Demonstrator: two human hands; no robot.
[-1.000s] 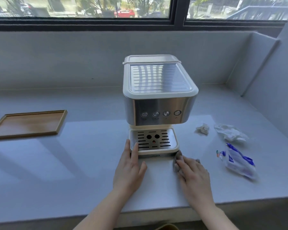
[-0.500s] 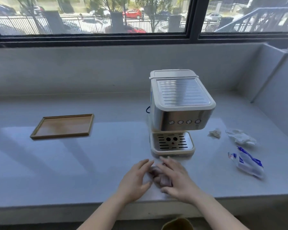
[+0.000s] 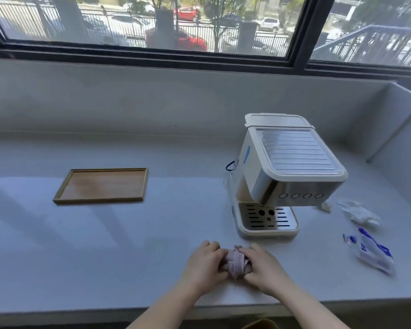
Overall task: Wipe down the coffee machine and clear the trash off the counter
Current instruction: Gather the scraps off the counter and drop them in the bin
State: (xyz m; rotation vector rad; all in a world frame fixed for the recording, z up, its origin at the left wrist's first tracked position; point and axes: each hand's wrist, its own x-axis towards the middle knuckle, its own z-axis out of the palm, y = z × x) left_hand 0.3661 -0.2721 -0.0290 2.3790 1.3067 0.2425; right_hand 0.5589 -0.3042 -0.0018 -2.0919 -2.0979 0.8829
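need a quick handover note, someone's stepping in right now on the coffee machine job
Left hand and right hand: both closed on the bunched cloth, at the counter's front edge.
Coffee machine: just behind the hands, to the right.
Trash right of the machine, untouched: small paper wad, crumpled white wrapper, blue-and-white packet.
Wooden tray: far left.
Done: cannot tell how much wiping is finished.
Left: clear all three trash pieces.

Lots of shiny stuff on a smooth glossy counter (image 3: 105, 245)

Coffee machine (image 3: 287, 176) is brushed metal with cream plastic trim, tray (image 3: 100, 185) is matt wood, the cloth (image 3: 235, 262) looks soft, wrapper (image 3: 373, 254) is crinkly plastic.
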